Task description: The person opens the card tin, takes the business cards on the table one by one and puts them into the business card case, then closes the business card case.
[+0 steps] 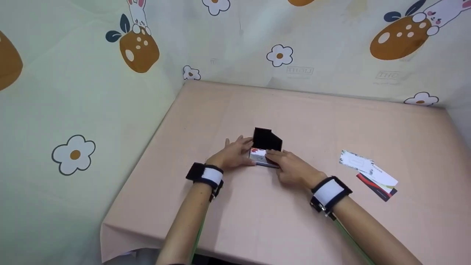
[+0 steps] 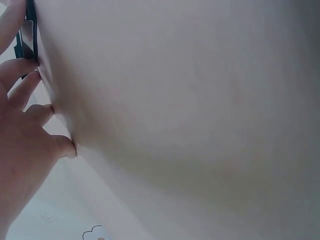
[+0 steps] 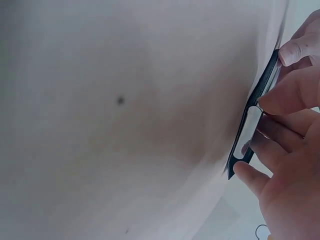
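A small black card case [image 1: 265,165] lies on the cloth-covered table with its black lid [image 1: 266,139] raised at the back. Inside shows a pale card [image 1: 255,152] with a red pattern at one corner. My left hand [image 1: 233,154] grips the left end of the case, thumb at the front corner and fingers by the lid. Over the case's right side, my right hand [image 1: 294,167] rests fairly straight fingertips on the card, covering part of it. The front edge of the case [image 3: 248,131] shows a long cut-out in the right wrist view.
To the right lie several loose overlapping cards: a white one with a leafy border [image 1: 355,161], another white card [image 1: 382,176] and a dark one with a red stripe [image 1: 375,187]. A pink cloth [image 1: 228,106] covers the table. Patterned curtains [image 1: 235,44] stand behind and at the left.
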{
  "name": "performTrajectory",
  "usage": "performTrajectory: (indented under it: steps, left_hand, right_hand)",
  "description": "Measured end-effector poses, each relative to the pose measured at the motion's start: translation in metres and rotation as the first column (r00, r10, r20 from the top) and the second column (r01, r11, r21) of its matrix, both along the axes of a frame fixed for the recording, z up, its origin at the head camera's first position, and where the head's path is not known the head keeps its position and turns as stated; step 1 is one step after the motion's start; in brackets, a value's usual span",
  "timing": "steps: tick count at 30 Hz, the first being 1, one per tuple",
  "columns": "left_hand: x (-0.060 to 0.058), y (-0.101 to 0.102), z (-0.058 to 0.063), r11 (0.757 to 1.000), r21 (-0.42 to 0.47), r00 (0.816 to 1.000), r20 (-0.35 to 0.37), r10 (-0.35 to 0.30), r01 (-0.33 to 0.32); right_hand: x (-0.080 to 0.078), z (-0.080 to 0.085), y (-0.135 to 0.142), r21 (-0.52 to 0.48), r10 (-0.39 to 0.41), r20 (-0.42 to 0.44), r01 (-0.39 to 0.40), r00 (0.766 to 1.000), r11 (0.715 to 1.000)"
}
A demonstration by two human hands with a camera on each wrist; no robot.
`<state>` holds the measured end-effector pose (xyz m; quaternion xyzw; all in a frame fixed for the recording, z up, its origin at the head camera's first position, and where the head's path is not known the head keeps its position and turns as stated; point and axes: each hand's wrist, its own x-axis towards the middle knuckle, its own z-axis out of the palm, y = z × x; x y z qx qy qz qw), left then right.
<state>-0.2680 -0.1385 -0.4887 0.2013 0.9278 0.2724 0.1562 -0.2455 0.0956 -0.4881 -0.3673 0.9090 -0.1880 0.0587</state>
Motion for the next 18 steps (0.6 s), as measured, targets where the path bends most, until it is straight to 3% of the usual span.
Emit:
performTrajectory:
  steps: [11, 18]
  left_hand:
    - [-0.001, 0.0, 0.001, 0.999, 0.022, 0.999, 0.024, 0.023, -0.023]
    - [0.0, 0.001, 0.001, 0.999, 0.037, 0.999, 0.042, 0.028, -0.03]
  right_hand:
    - [-0.004, 0.014, 0.023, -0.018, 0.031, -0.113, -0.033, 0.993, 0.999]
    - [-0.003, 0.018, 0.036, 0.001, 0.018, -0.128, -0.018, 0.992, 1.0]
